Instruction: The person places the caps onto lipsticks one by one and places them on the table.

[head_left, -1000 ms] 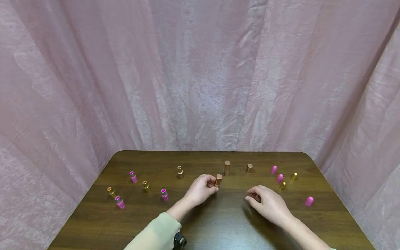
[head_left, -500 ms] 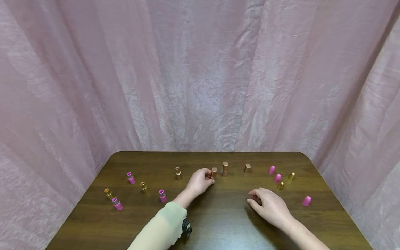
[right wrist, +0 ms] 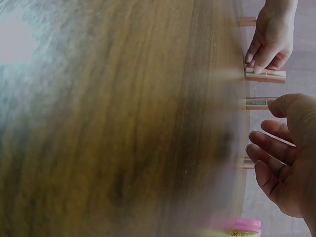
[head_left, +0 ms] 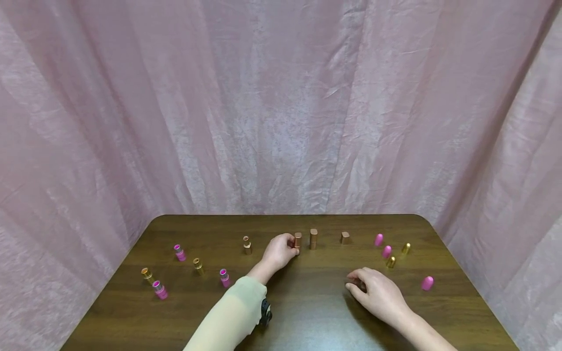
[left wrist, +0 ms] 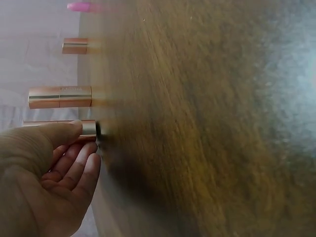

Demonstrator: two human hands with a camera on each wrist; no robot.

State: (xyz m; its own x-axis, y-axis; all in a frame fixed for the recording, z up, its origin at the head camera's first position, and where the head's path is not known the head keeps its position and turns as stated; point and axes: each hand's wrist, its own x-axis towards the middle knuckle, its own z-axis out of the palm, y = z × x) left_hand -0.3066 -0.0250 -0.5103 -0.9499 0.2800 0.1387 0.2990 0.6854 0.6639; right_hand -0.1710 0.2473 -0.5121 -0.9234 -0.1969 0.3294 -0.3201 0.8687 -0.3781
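My left hand [head_left: 278, 252] pinches a closed rose-gold lipstick [head_left: 298, 240] between thumb and fingers. In the left wrist view that lipstick [left wrist: 90, 128] is upright, its base at or very near the tabletop. Just right of it, slightly apart, stands a second closed rose-gold lipstick [head_left: 313, 239]. Further right is a loose rose-gold cap [head_left: 345, 238]. My right hand [head_left: 378, 292] hovers low over the right half of the table, fingers loosely bent, nothing visible in them. In the right wrist view its thumb overlaps the second lipstick [right wrist: 256, 103] only in line of sight.
On the left stand uncapped lipsticks: a rose-gold one [head_left: 248, 245], several pink ones [head_left: 225, 278] and gold ones [head_left: 198, 266]. Pink caps [head_left: 428, 283] and gold caps [head_left: 391, 262] stand on the right. A pink curtain [head_left: 281, 107] hangs behind the wooden table [head_left: 316, 312].
My left hand has carried the rose-gold lipstick toward the far side and slightly left, bringing it level beside the other closed one. The right hand has barely moved.
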